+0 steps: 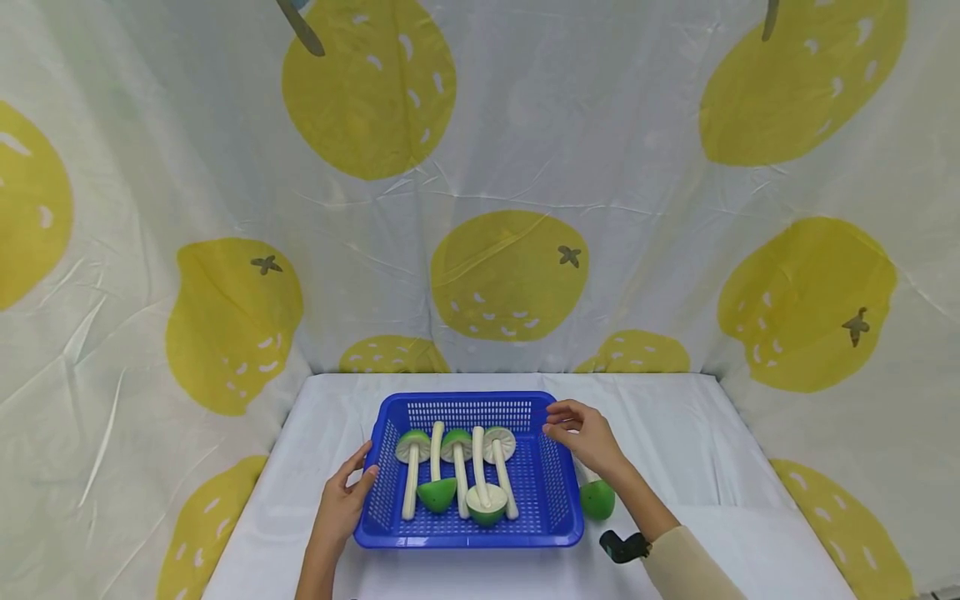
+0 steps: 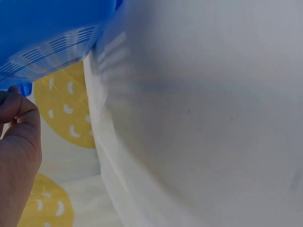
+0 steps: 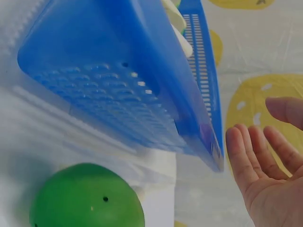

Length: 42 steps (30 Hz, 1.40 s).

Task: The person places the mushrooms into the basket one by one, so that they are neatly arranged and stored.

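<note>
A blue plastic basket (image 1: 468, 541) holds several toy mushrooms (image 1: 437, 495) with green caps and long white stems, side by side and pointing both ways. My left hand (image 1: 341, 504) grips the basket's left rim, its thumb toward the inside; the left wrist view catches only part of that hand (image 2: 19, 127) beside the basket wall. Over at the right rim, my right hand (image 1: 588, 437) holds nothing, its fingers loosely bent. A gap shows between the right hand (image 3: 272, 175) and the rim in the right wrist view. One more green-capped mushroom (image 1: 597, 500) lies outside the basket, under the right forearm.
White cloth covers the table (image 1: 675, 450). A curtain (image 1: 637, 275) printed with yellow lemons closes off the back and both sides. A black device (image 1: 624, 547) is worn at the right wrist.
</note>
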### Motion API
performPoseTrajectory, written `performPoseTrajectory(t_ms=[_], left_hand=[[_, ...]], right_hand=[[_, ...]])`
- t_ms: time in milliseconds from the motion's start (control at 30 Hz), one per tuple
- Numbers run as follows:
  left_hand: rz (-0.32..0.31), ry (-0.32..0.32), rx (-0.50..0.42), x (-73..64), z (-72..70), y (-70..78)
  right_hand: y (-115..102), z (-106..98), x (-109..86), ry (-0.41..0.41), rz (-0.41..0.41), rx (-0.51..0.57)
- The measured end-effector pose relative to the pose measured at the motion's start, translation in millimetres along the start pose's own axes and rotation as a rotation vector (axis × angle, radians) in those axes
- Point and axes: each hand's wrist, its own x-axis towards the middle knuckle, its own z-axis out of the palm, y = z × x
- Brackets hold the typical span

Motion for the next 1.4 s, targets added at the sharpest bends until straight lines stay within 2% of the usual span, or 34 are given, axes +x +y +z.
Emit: performPoseTrajectory(t_ms=[133,433,500,667,900,1067,1400], left_hand=[[0.010,0.001,0.005,-1.0,-0.1,1.8],[0.008,0.011,0.017,-0.3,-0.4,0.9],[-0.005,0.006,0.019,-4.0,-0.4,9.2],[-0.034,0.009,0.027,-7.9,0.8,18.6],[-0.044,0.010,0.033,-5.0,1.1,12.0],[-0.023,0.004,0.016,-2.8,-1.1,4.9],[-0.012,0.006,0.005,-2.9,0.9,5.2]], right_hand=[[1.2,-8.0,0.5,0.022,0.007,-0.029],[9.7,-20.4,-0.9,0.061,0.029,-0.005],[12.7,-21.6,-2.1,0.072,0.036,-0.007],[22.5,-22.9,-3.0,0.104,0.057,-0.026],[34.5,-25.7,-6.8,0.117,0.084,-0.040],[44.6,-27.0,-8.0,0.115,0.122,-0.055],[68.3,-26.4,-9.8,0.116,0.183,-0.103]])
